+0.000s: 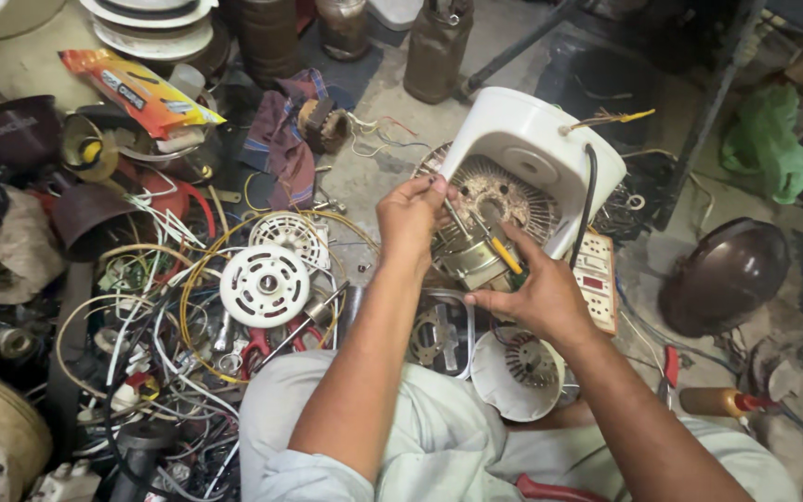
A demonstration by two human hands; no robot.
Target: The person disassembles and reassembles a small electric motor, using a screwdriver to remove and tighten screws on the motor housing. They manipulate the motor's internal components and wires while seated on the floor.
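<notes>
Two hands work at one white housing (527,139), tipped on its side on the floor just ahead of the knees, open end facing the person. Left hand (411,218) pinches closed on something small at the motor (476,251) edge; exactly what it grips is too small to tell. Right hand (536,293) wraps a yellow-handled screwdriver (504,253), tip in toward the motor. Housing looks like light, stiff plastic, probably brittle at the rim; motor likely dense and heavy, so best held by the metal core, not by the black cable (589,191) or loose yellow wires (611,118). White cup (494,376) by the right knee holds a vented round part. Grey tray (443,330) beside it holds a metal bracket. Wire tangle (178,316) lies well left.
</notes>
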